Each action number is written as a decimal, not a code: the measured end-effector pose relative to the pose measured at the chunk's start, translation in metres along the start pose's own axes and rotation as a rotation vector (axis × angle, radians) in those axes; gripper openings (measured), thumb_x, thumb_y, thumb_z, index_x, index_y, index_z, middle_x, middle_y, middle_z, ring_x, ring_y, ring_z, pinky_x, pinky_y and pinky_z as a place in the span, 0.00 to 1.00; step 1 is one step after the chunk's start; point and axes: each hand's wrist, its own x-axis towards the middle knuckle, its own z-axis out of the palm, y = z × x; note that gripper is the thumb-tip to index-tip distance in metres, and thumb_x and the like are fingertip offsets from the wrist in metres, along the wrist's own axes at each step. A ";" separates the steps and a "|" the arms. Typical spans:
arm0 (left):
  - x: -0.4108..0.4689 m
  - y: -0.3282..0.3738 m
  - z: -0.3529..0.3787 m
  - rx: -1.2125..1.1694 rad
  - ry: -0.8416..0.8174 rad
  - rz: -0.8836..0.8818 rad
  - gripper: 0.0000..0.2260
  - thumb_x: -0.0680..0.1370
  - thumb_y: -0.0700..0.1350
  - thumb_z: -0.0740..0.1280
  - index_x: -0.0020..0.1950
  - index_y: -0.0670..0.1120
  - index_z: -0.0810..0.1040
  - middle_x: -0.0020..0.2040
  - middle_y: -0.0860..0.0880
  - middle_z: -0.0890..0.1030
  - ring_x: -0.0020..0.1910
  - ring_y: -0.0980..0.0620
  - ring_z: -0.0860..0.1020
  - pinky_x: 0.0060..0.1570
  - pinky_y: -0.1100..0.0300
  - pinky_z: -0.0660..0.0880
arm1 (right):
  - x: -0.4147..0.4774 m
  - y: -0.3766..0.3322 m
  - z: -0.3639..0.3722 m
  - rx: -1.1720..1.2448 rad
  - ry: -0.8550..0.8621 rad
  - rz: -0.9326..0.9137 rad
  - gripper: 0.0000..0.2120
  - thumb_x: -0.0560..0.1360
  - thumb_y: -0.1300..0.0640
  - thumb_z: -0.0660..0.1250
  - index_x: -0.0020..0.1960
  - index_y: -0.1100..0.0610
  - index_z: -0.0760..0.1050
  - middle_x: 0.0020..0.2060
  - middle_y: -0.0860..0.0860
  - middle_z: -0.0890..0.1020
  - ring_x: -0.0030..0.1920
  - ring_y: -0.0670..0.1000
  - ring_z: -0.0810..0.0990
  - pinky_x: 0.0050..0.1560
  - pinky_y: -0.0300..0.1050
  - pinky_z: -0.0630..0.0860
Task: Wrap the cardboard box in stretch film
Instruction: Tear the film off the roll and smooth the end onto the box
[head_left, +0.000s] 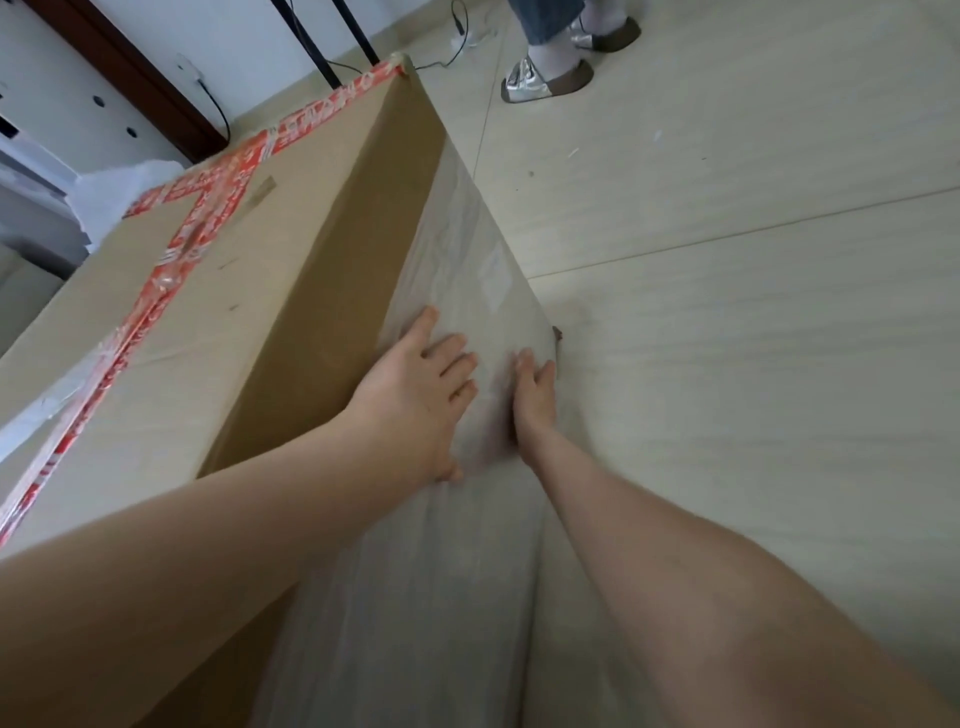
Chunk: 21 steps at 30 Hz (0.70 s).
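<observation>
Along the cardboard box (218, 301), which runs away ahead, stretch film (467, 244) is pressed flat by the left hand (415, 400) and right hand (535, 395), nothing grasped.

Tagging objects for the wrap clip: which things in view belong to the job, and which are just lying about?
Job:
- cardboard box
- stretch film on the box's side
- left hand and right hand, both on the film

Lying about:
- cable by the wall
- white crumpled material behind the box
- bystander's slippered feet
</observation>
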 end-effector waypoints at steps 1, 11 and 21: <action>0.000 0.000 0.000 -0.003 -0.003 0.005 0.37 0.78 0.67 0.45 0.78 0.45 0.40 0.78 0.44 0.38 0.77 0.43 0.37 0.70 0.39 0.34 | 0.009 0.000 0.000 0.000 -0.004 0.027 0.42 0.70 0.29 0.49 0.73 0.57 0.62 0.71 0.57 0.68 0.72 0.57 0.65 0.73 0.54 0.60; -0.007 -0.006 -0.006 -0.098 0.075 -0.022 0.34 0.81 0.61 0.44 0.77 0.37 0.41 0.78 0.40 0.42 0.77 0.42 0.41 0.73 0.44 0.39 | 0.031 -0.015 -0.027 -0.141 0.262 0.052 0.30 0.80 0.42 0.53 0.75 0.59 0.59 0.73 0.60 0.63 0.73 0.59 0.63 0.71 0.50 0.60; 0.003 0.029 -0.008 -0.112 0.076 0.015 0.27 0.83 0.50 0.43 0.77 0.37 0.40 0.78 0.40 0.40 0.77 0.43 0.39 0.73 0.44 0.37 | -0.057 0.018 -0.019 0.001 0.220 -0.070 0.22 0.82 0.55 0.54 0.72 0.64 0.64 0.70 0.61 0.68 0.72 0.57 0.65 0.71 0.43 0.58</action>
